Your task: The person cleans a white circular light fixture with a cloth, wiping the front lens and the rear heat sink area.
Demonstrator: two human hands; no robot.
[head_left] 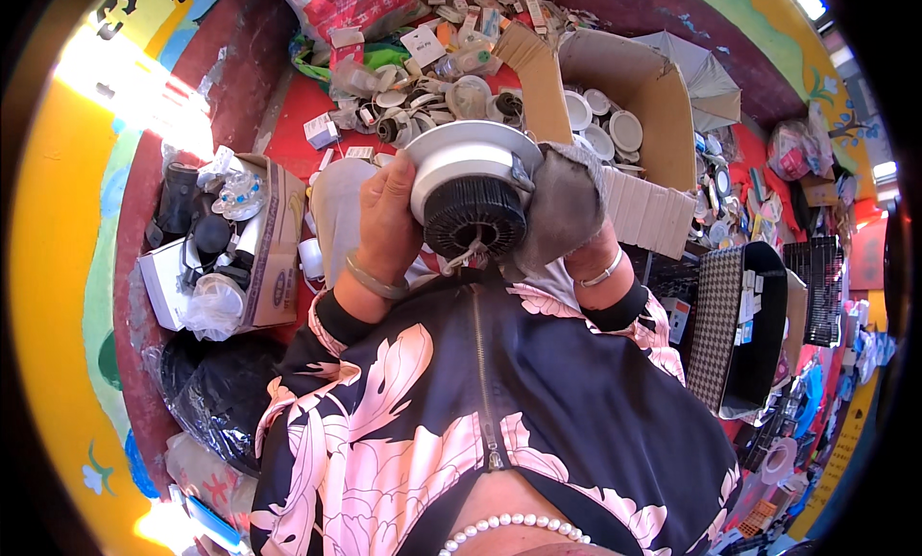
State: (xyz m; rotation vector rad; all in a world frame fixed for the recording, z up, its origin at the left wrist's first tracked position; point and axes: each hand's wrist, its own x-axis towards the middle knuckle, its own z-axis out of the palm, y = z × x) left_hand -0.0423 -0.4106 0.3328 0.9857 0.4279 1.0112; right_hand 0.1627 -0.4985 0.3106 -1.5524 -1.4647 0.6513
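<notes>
Gripping a round downlight (473, 186) raised chest-high: left hand (386, 210) bare; right hand (567, 205) pressing a grey cloth (562, 196).

Both forearms are rising close to the chest, elbows bent. Left hand (386, 215) is curling its fingers in a grip; right hand (567, 210) is closing, palm inward, opposite it.

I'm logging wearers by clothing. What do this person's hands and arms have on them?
Left hand: bare, a silver bangle at the wrist. Right hand: covered by a grey cloth or glove, with a silver bracelet. Both sleeves are black with pink flowers and black cuffs.
</notes>
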